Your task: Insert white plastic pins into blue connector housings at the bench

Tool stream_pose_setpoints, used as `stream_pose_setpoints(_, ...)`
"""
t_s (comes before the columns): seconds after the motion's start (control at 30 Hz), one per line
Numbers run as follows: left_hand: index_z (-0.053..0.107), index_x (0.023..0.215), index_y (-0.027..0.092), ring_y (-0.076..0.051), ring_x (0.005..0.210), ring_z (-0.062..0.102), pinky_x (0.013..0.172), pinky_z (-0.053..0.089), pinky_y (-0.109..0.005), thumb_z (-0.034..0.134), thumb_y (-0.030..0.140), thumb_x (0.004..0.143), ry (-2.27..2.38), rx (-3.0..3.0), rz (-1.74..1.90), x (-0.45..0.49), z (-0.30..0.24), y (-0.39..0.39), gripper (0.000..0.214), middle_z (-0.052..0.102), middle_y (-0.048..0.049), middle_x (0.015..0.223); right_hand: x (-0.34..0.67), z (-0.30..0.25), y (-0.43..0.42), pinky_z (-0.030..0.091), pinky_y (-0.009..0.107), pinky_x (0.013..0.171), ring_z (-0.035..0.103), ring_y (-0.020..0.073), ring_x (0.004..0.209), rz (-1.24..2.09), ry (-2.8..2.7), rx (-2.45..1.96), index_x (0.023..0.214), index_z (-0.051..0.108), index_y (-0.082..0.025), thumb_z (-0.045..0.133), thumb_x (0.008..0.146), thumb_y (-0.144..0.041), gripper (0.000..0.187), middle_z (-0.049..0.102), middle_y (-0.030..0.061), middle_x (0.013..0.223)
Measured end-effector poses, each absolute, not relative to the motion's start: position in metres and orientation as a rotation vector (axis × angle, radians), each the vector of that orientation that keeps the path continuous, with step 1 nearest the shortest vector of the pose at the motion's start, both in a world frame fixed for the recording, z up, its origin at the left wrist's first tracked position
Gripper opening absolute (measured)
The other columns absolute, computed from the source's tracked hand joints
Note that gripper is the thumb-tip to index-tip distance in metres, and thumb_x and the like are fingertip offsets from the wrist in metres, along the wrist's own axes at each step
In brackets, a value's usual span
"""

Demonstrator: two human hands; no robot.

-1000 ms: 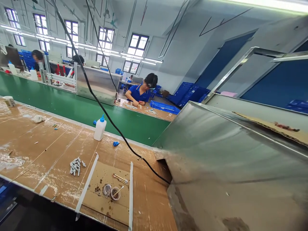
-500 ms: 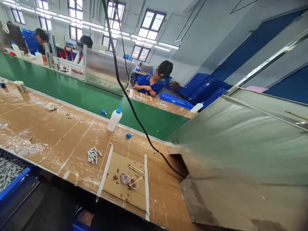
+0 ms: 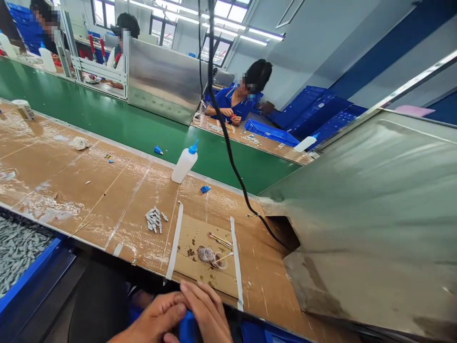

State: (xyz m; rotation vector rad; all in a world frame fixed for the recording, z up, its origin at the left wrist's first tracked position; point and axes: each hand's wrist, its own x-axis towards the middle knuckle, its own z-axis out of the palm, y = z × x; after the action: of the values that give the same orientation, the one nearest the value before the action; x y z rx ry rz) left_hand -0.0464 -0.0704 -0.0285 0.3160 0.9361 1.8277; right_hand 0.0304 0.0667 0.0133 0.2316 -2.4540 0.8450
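Both hands have come together low in the view, just off the bench's front edge. My left hand is closed, its thumb against a smooth blue plastic piece. My right hand cups the same piece from the other side, its fingers bent over the top and touching the left fingers. Most of the piece is hidden, so its kind is unclear. Beyond the hands, a taped cardboard sheet carries two small clear cups with brownish residue, and several cotton swabs. A stick leans in one cup.
Grey small parts lie left of the sheet. A white squeeze bottle and a blue piece stand behind. A black cable hangs across. Metal panels block the right. Co-workers sit beyond the green belt.
My two hands have entered from below with the blue piece between them. The camera has turned, so the bench items sit further right in the view.
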Motion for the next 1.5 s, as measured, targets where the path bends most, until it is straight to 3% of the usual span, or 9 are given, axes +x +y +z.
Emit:
stream_pose_setpoints(0.13,0.074,0.094,0.014,-0.01,0.046,0.054,0.045,0.041,-0.02,0.081,0.058,0.079,0.829,-0.094,2.106,-0.072,-0.021,-0.102,0.047,0.067,-0.0022,0.067,-0.041,0.018,0.055,0.06,0.038,0.093,0.072,0.0252,0.108,1.031,-2.52,0.097,0.139,0.055,-0.024,0.046,0.105,-0.049,0.043,0.073,0.0097,0.123)
stream_pose_setpoints(0.3,0.076,0.106,0.013,-0.017,0.067,0.072,0.065,0.058,-0.028,0.095,0.036,0.069,0.951,-0.172,2.232,-0.097,-0.005,-0.129,0.047,0.077,-0.0083,0.087,-0.123,0.01,0.064,0.054,0.046,0.098,0.068,0.029,0.109,0.793,-2.712,-0.166,0.12,0.069,-0.019,0.043,0.105,-0.034,0.034,0.073,0.0133,0.118)
stream_pose_setpoints(0.5,0.076,0.104,0.013,-0.017,0.071,0.071,0.073,0.058,-0.028,0.095,0.03,0.067,1.051,-0.188,2.168,-0.102,-0.008,-0.138,0.045,0.076,-0.0063,0.082,-0.149,-0.011,0.067,0.053,0.044,0.093,0.068,0.0287,0.102,0.762,-2.724,-0.165,0.109,0.074,-0.018,0.043,0.105,-0.033,0.034,0.074,0.0127,0.107)
stream_pose_setpoints(0.63,0.076,0.108,0.016,-0.013,0.074,0.065,0.073,0.052,-0.024,0.097,0.025,0.062,1.157,-0.232,2.139,-0.1,-0.012,-0.136,0.052,0.074,-0.0045,0.088,-0.139,-0.001,0.068,0.056,0.041,0.087,0.071,0.0267,0.095,0.786,-2.64,-0.182,0.11,0.072,-0.016,0.043,0.105,-0.036,0.035,0.075,0.0135,0.107)
stream_pose_setpoints(0.77,0.07,0.122,0.019,-0.01,0.064,0.056,0.061,0.043,-0.024,0.085,0.038,0.077,1.172,-0.098,2.177,-0.093,-0.018,-0.131,0.051,0.07,-0.0051,0.098,-0.109,0.025,0.071,0.058,0.036,0.088,0.072,0.0233,0.097,0.826,-2.544,-0.186,0.113,0.071,-0.018,0.049,0.105,-0.037,0.03,0.076,0.0104,0.109)
stream_pose_setpoints(1.03,0.056,0.112,0.019,-0.009,0.061,0.031,0.057,0.026,-0.024,0.058,0.056,0.096,1.235,0.269,2.086,-0.071,-0.027,-0.123,0.04,0.037,0.0057,0.073,-0.02,0.041,0.078,0.061,0.031,0.091,0.075,0.0196,0.095,0.984,-2.422,-0.244,0.115,0.074,-0.027,0.061,0.101,-0.031,0.02,0.077,0.0032,0.107)
stream_pose_setpoints(1.27,0.056,0.119,0.022,-0.011,0.061,0.054,0.064,0.044,-0.026,0.067,0.043,0.094,1.302,0.298,1.976,-0.066,-0.031,-0.106,0.035,0.055,0.0026,0.077,0.03,0.019,0.109,0.066,0.026,0.078,0.079,0.0198,0.085,1.37,-2.122,-0.756,0.112,0.076,-0.023,0.072,0.093,-0.042,0.027,0.081,0.0035,0.099)
stream_pose_setpoints(1.37,0.06,0.128,0.026,-0.018,0.072,0.067,0.067,0.052,-0.031,0.071,0.038,0.092,1.16,0.263,2.028,-0.067,-0.033,-0.097,0.04,0.062,-0.0053,0.104,0.036,0.021,0.127,0.063,0.027,0.087,0.077,0.0191,0.091,1.224,-2.148,-0.77,0.106,0.079,-0.025,0.074,0.092,-0.04,0.021,0.08,0.0024,0.099)
stream_pose_setpoints(1.5,0.062,0.138,0.035,-0.01,0.065,0.06,0.062,0.049,-0.025,0.075,0.031,0.089,1.199,0.214,1.969,-0.066,-0.031,-0.093,0.051,0.061,-0.0038,0.109,0.033,0.029,0.143,0.059,0.028,0.092,0.073,0.0178,0.099,1.058,-2.242,-0.572,0.11,0.078,-0.027,0.067,0.098,-0.031,0.016,0.076,0.0024,0.107)
